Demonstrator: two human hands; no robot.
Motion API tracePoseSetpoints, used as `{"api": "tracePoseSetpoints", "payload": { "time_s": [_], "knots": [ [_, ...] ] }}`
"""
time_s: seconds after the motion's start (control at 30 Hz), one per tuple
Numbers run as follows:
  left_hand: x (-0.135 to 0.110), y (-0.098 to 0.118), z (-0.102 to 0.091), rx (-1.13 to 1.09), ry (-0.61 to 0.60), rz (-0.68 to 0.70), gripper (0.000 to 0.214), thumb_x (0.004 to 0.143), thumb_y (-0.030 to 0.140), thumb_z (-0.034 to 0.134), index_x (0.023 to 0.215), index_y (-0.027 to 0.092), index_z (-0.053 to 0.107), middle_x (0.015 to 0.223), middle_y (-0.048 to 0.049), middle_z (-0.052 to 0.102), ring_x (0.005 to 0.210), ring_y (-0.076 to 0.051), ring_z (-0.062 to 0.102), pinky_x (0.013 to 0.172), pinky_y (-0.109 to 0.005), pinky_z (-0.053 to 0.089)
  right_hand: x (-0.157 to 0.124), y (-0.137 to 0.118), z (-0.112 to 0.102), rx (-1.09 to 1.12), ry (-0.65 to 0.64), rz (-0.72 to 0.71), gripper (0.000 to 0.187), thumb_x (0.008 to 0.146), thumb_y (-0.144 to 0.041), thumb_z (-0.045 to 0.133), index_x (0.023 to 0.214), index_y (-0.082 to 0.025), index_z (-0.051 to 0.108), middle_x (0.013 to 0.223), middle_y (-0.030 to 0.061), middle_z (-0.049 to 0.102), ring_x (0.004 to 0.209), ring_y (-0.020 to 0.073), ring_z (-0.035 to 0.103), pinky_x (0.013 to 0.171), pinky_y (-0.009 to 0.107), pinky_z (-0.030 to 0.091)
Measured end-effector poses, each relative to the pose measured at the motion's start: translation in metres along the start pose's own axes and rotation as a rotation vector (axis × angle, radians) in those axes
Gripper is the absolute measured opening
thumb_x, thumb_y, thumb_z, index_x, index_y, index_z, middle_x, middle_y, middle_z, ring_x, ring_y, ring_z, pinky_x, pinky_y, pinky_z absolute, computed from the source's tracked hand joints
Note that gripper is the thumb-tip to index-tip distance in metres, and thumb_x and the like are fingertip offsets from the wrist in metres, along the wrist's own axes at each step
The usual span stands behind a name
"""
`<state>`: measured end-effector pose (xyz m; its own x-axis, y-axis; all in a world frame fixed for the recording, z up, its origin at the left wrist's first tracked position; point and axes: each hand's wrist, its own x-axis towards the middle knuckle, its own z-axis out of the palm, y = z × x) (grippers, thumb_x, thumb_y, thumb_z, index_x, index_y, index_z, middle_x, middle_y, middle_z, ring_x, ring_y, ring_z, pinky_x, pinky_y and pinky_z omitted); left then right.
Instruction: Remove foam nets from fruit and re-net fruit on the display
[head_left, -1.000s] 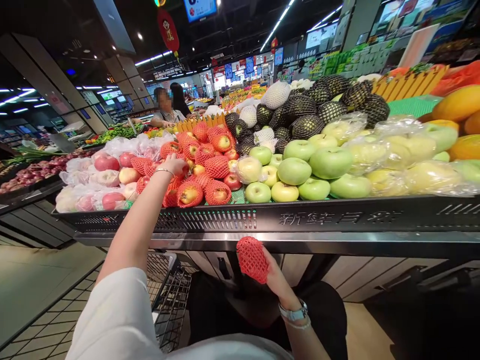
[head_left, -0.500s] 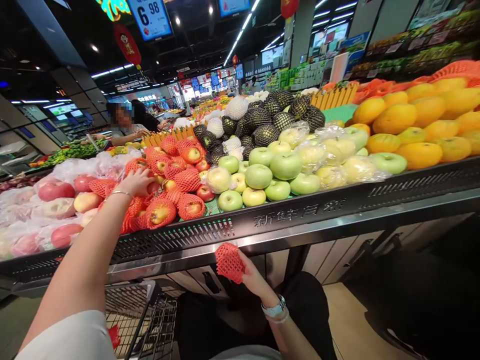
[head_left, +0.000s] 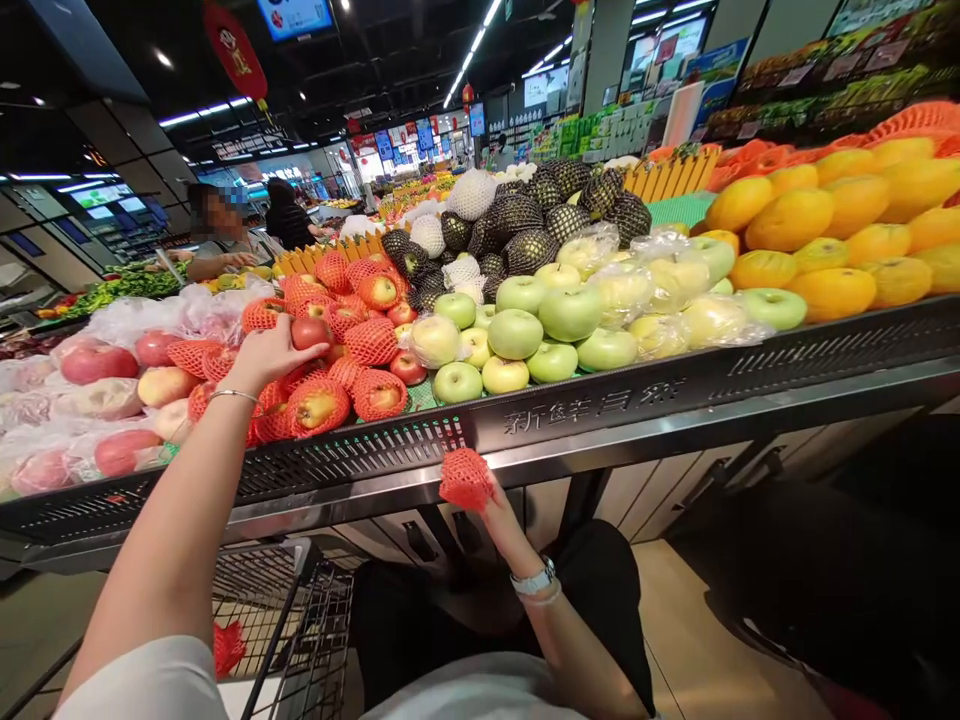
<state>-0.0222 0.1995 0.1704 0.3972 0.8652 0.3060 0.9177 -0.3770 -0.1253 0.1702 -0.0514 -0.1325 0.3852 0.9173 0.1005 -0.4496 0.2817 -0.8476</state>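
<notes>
My left hand (head_left: pixel 268 350) reaches over the fruit stand and grips a bare red apple (head_left: pixel 310 332) lifted a little above the pile of apples in red foam nets (head_left: pixel 352 360). My right hand (head_left: pixel 491 500) is low, just under the stand's front rail (head_left: pixel 600 410), closed on a crumpled red foam net (head_left: pixel 465 478). A watch sits on that wrist, a thin bracelet on the left one.
Green apples (head_left: pixel 525 335) lie right of the netted ones, then oranges (head_left: pixel 825 240); dark netted melons (head_left: pixel 540 215) sit behind. Bagged pink apples (head_left: pixel 97 380) lie at left. A wire shopping cart (head_left: pixel 300 620) stands below my left arm. Another person (head_left: pixel 221 235) works at the far side.
My left hand has closed on a red apple and raised it slightly off the pile. My right hand with the foam net has risen toward the rail.
</notes>
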Motion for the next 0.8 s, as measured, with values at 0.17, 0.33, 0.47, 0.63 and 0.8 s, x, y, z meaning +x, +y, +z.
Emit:
{"api": "tracePoseSetpoints", "payload": {
  "time_s": [0.17,0.33,0.47,0.63,0.8],
  "knots": [
    [-0.007,0.004,0.001,-0.054,-0.014,-0.102,0.098,0.065,0.089,0.041,0.109,0.002,0.043,0.105,-0.0217,0.066,0.097,-0.043,0.064,0.08,-0.051,0.049,-0.001,0.005,-0.002,0.072,0.069,0.001,0.058,0.077,-0.06,0.061,0.12,-0.021,0.058,0.121,0.0127,0.066,0.11,0.0276,0.064,0.098,0.051,0.05],
    [-0.024,0.005,-0.007,-0.224,0.217,-0.105,0.095,0.065,0.084,0.051,0.115,0.003,0.045,0.107,-0.0153,0.064,0.098,-0.036,0.063,0.083,-0.054,0.049,-0.005,-0.003,-0.001,0.109,0.083,-0.017,0.053,0.074,-0.068,0.058,0.102,-0.023,0.067,0.107,0.0128,0.072,0.097,0.0287,0.07,0.086,0.051,0.057],
    [-0.093,0.035,-0.014,-0.52,0.562,0.106,0.094,0.062,0.081,0.058,0.119,0.007,0.047,0.113,-0.0147,0.06,0.097,-0.029,0.06,0.088,-0.048,0.049,-0.013,-0.022,0.004,0.155,0.058,-0.067,0.05,0.075,-0.064,0.06,0.104,-0.024,0.069,0.109,0.0084,0.072,0.103,0.0265,0.068,0.094,0.048,0.054],
    [-0.209,0.1,-0.001,-0.871,0.195,0.444,0.072,0.068,0.066,0.064,0.119,0.018,0.048,0.108,-0.008,0.062,0.091,-0.024,0.064,0.082,-0.035,0.051,-0.02,-0.034,0.011,0.171,-0.011,-0.064,0.041,0.077,-0.056,0.062,0.101,-0.024,0.072,0.108,0.0062,0.074,0.103,0.0263,0.069,0.094,0.045,0.056],
    [-0.227,0.129,0.04,-1.123,-0.144,0.383,0.069,0.073,0.068,0.058,0.12,0.017,0.048,0.112,-0.0105,0.063,0.099,-0.027,0.062,0.089,-0.037,0.048,-0.024,-0.027,0.008,-0.045,-0.047,-0.179,0.056,0.089,-0.064,0.033,0.103,-0.026,0.07,0.1,0.0044,0.075,0.093,0.0247,0.072,0.081,0.044,0.061]
  ]
}}
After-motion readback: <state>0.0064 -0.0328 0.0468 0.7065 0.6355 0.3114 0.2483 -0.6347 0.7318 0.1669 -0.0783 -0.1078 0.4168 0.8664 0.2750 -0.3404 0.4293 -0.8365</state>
